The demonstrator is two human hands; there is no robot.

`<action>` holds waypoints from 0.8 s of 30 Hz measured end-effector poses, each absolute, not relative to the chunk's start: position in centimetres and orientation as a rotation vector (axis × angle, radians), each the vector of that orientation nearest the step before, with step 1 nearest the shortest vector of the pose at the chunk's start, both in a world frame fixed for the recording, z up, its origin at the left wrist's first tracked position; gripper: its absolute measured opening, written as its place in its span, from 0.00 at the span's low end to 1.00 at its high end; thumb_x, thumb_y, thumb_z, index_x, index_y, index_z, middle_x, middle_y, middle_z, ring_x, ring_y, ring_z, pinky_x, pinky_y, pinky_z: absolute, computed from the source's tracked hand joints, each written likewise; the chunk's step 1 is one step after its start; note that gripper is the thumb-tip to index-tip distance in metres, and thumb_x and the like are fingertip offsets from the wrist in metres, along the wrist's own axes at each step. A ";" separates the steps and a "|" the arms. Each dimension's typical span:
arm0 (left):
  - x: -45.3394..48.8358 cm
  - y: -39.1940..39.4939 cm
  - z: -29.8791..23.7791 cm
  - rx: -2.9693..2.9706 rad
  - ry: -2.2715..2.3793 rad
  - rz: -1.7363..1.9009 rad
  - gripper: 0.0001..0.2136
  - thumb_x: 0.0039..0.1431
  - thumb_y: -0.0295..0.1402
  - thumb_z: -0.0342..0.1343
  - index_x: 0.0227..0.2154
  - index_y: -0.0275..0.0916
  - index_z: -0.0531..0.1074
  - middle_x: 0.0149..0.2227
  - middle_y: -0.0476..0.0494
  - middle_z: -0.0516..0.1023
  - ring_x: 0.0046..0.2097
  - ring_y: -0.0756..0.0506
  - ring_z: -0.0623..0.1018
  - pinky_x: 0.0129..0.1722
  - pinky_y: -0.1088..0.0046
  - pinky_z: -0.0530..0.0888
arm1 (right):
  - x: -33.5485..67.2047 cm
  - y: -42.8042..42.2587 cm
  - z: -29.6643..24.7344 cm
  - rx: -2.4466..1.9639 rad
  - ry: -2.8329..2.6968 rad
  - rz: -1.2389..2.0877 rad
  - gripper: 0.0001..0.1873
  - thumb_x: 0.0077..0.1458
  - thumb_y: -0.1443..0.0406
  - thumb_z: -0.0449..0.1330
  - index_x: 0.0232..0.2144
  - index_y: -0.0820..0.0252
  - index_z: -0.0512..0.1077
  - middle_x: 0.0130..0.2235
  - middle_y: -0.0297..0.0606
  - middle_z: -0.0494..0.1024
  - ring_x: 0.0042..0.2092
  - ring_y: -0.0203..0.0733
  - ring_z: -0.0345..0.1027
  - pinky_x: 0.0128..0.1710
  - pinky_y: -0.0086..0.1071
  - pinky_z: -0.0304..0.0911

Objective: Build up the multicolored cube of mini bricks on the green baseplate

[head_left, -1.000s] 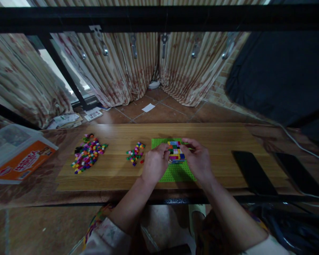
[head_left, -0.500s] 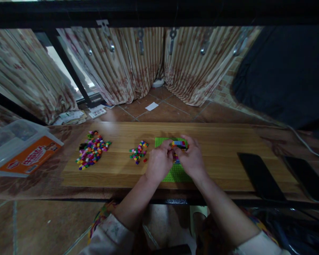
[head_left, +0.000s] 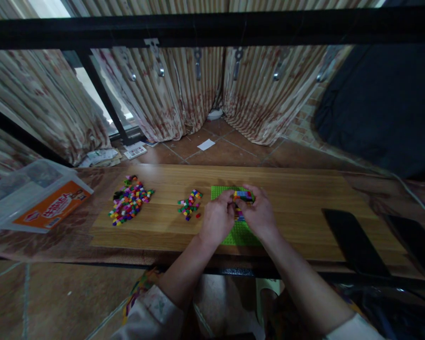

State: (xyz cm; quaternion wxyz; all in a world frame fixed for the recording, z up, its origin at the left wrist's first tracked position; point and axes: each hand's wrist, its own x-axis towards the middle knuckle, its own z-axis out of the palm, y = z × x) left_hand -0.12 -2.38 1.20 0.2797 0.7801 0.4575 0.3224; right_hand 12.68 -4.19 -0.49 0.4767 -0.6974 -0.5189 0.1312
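Both hands are together over a green studded baseplate (head_left: 239, 234). Between them is a multicoloured structure of toy building bricks (head_left: 243, 195), partly covered by the fingers. My left hand (head_left: 217, 216) is closed, its thumb and fingertips pinched at the structure's left side. My right hand (head_left: 260, 212) is closed around the structure's right side, with the thumb across its near face. Whether a single loose brick is pinched in the left fingertips is too small to tell. Left of the plate lies a small group of loose bricks (head_left: 189, 206), with a red brick (head_left: 198, 215) slightly apart.
A larger heap of coloured bricks (head_left: 129, 203) lies on the left of the wooden board (head_left: 297, 189). Beyond it stands a clear plastic box (head_left: 28, 189) with an orange label. Two dark flat objects (head_left: 354, 241) lie at the right. A black bar (head_left: 212, 30) crosses above.
The camera view has tilted slightly, so the scene sits a little lower and further right. Both hands remain at the brick structure, with only slight finger movement.
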 end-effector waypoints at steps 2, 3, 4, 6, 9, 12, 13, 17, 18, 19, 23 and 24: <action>-0.2 -2.5 1.2 2.102 1.227 0.854 0.17 0.60 0.21 0.50 0.51 0.39 0.70 0.39 0.46 0.83 0.41 0.47 0.82 0.46 0.72 0.76 | 12.8 -4.2 -0.6 -1.693 -1.260 0.339 0.21 0.49 0.61 0.60 0.47 0.58 0.74 0.47 0.46 0.74 0.51 0.52 0.67 0.55 0.50 0.59; -0.2 -2.6 1.2 2.110 1.236 0.849 0.17 0.60 0.22 0.50 0.51 0.39 0.70 0.39 0.45 0.83 0.40 0.47 0.82 0.46 0.72 0.76 | 12.8 -4.2 -0.6 -1.684 -1.249 0.357 0.21 0.49 0.60 0.60 0.46 0.59 0.74 0.47 0.46 0.75 0.51 0.52 0.67 0.55 0.50 0.60; -0.3 -2.6 1.2 2.118 1.252 0.842 0.17 0.60 0.22 0.49 0.51 0.38 0.70 0.39 0.45 0.83 0.40 0.47 0.82 0.46 0.71 0.76 | 13.0 -4.1 -0.6 -1.676 -1.224 0.382 0.21 0.49 0.59 0.61 0.46 0.59 0.74 0.47 0.46 0.75 0.51 0.51 0.68 0.54 0.49 0.60; -0.5 -2.6 1.4 2.122 1.307 0.833 0.16 0.61 0.23 0.49 0.51 0.37 0.70 0.38 0.44 0.83 0.40 0.46 0.81 0.45 0.70 0.76 | 13.3 -4.1 -0.6 -1.652 -1.132 0.439 0.22 0.49 0.56 0.62 0.46 0.58 0.74 0.46 0.46 0.76 0.50 0.51 0.69 0.53 0.49 0.62; -1.7 -2.0 1.8 2.101 1.433 0.795 0.16 0.62 0.25 0.49 0.51 0.37 0.71 0.38 0.44 0.83 0.40 0.46 0.82 0.45 0.71 0.75 | 14.2 -4.2 -0.4 -1.602 -0.968 0.471 0.24 0.49 0.52 0.62 0.46 0.57 0.74 0.47 0.45 0.76 0.49 0.49 0.70 0.49 0.47 0.65; -4.1 -0.6 2.2 2.041 1.667 0.683 0.15 0.61 0.26 0.50 0.49 0.39 0.74 0.39 0.43 0.83 0.41 0.45 0.82 0.45 0.72 0.75 | 14.9 -4.5 0.1 -1.584 -0.887 0.446 0.24 0.48 0.52 0.63 0.44 0.59 0.76 0.46 0.46 0.76 0.47 0.49 0.71 0.44 0.44 0.67; -5.2 0.0 2.3 2.016 1.757 0.641 0.14 0.61 0.26 0.51 0.47 0.39 0.75 0.39 0.42 0.83 0.43 0.44 0.82 0.45 0.71 0.75 | 15.1 -4.6 0.3 -1.587 -0.871 0.440 0.23 0.47 0.52 0.63 0.43 0.60 0.76 0.45 0.46 0.76 0.46 0.49 0.71 0.43 0.43 0.67; -9.0 2.0 2.3 1.954 2.019 0.522 0.16 0.60 0.25 0.48 0.46 0.39 0.77 0.44 0.39 0.82 0.48 0.41 0.80 0.48 0.68 0.74 | 15.4 -5.0 0.8 -1.600 -0.856 0.462 0.22 0.47 0.53 0.63 0.41 0.60 0.77 0.43 0.45 0.78 0.44 0.48 0.72 0.41 0.41 0.67; -9.7 2.3 2.2 1.957 2.043 0.476 0.16 0.59 0.24 0.48 0.46 0.39 0.77 0.45 0.39 0.82 0.49 0.41 0.80 0.49 0.68 0.73 | 15.4 -5.1 0.9 -1.607 -0.852 0.471 0.22 0.47 0.53 0.63 0.41 0.60 0.78 0.42 0.45 0.79 0.42 0.47 0.72 0.40 0.40 0.67; -10.2 2.6 2.0 1.965 2.043 0.419 0.16 0.59 0.24 0.49 0.45 0.39 0.77 0.45 0.38 0.82 0.49 0.41 0.79 0.50 0.68 0.73 | 15.5 -5.2 0.9 -1.619 -0.848 0.478 0.21 0.47 0.53 0.63 0.41 0.59 0.78 0.42 0.44 0.79 0.41 0.46 0.73 0.40 0.40 0.67; -11.1 2.7 1.6 1.996 1.941 0.246 0.13 0.56 0.26 0.53 0.42 0.38 0.78 0.43 0.40 0.82 0.48 0.42 0.79 0.48 0.71 0.72 | 15.9 -5.2 0.6 -1.645 -0.859 0.498 0.20 0.48 0.54 0.63 0.41 0.58 0.78 0.41 0.43 0.79 0.38 0.44 0.73 0.40 0.39 0.66; -11.2 2.6 1.6 2.000 1.928 0.238 0.13 0.56 0.26 0.53 0.42 0.38 0.78 0.43 0.40 0.82 0.47 0.43 0.79 0.47 0.71 0.72 | 16.0 -5.2 0.5 -1.644 -0.858 0.506 0.20 0.48 0.54 0.63 0.40 0.58 0.78 0.41 0.43 0.79 0.38 0.44 0.73 0.39 0.39 0.67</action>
